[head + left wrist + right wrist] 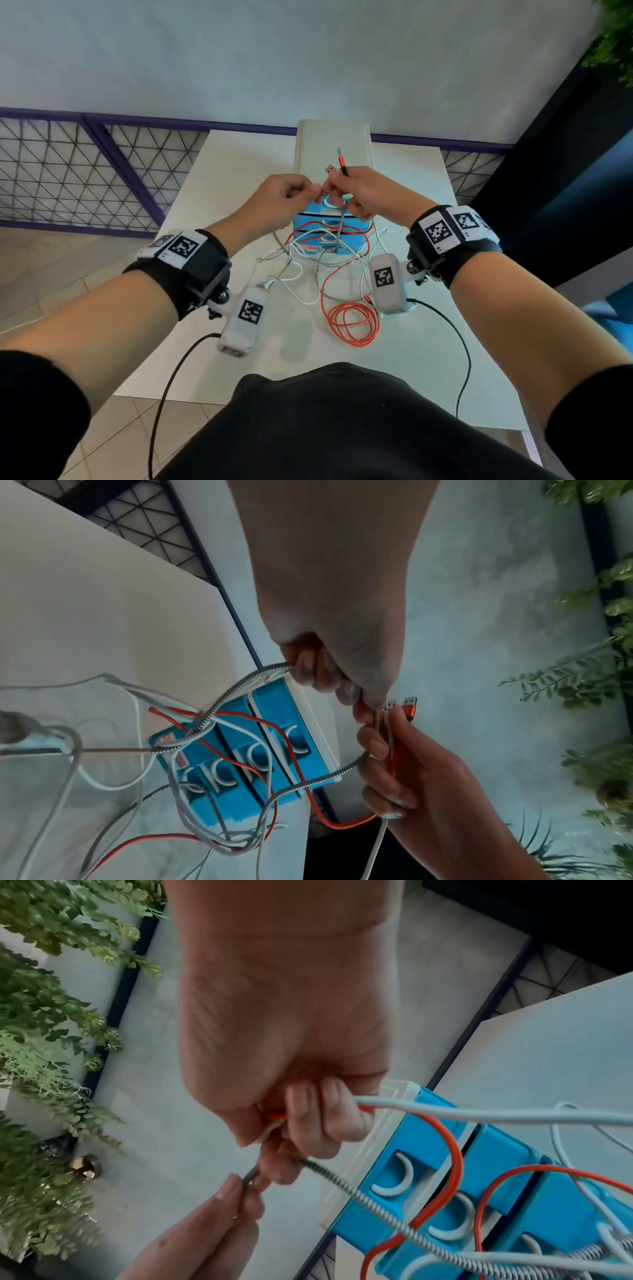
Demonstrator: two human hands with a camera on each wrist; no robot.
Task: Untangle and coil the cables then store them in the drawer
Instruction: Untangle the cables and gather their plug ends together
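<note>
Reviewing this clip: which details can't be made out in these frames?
- Drawer unit in head view: hands and cables cover its front, so open or shut is unclear.
- Left hand in left wrist view: the palm hides its grip.
- Cable tangle: crossings too fine to trace.

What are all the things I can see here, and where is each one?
Red cable: one, orange-red, loops on the table, plug end in the right hand.
White cables: count unclear, white, tangled in front of the drawers.
Braided cable: one, silver-grey, stretched between both hands.
Drawers: one unit, blue fronts, white handles, middle of the table, all closed.
Table: one, white.
Fence: purple frame, wire mesh, behind the table.
Plants: green, upper right.
Wrist cameras: two, white.
Left hand: pinches the braided cable.
Right hand: grips cable ends.
</note>
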